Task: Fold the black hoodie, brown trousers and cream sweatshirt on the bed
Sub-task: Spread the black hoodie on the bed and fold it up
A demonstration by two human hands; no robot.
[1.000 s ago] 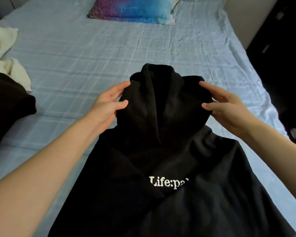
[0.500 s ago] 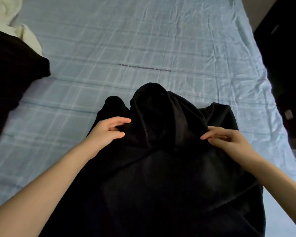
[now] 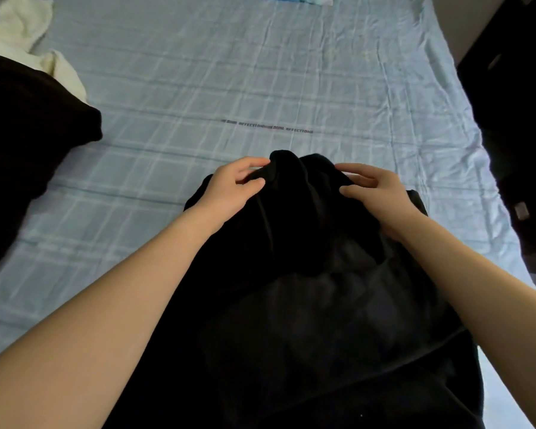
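The hoodie (image 3: pixel 307 274) lies on the bed (image 3: pixel 260 88), hood at the far end. The left hand (image 3: pixel 232 187) and right hand (image 3: pixel 375 190) each pinch the hood between thumb and fingers — the first garment's fold is under way. Next, probably: lay the hood flat on the body — evenly, both sides together.

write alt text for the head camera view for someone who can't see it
A person's left hand and right hand grip the hood end of a black hoodie lying on a bed with a pale blue checked sheet. At the left edge lie a dark garment and, beyond it, a crumpled cream sweatshirt.
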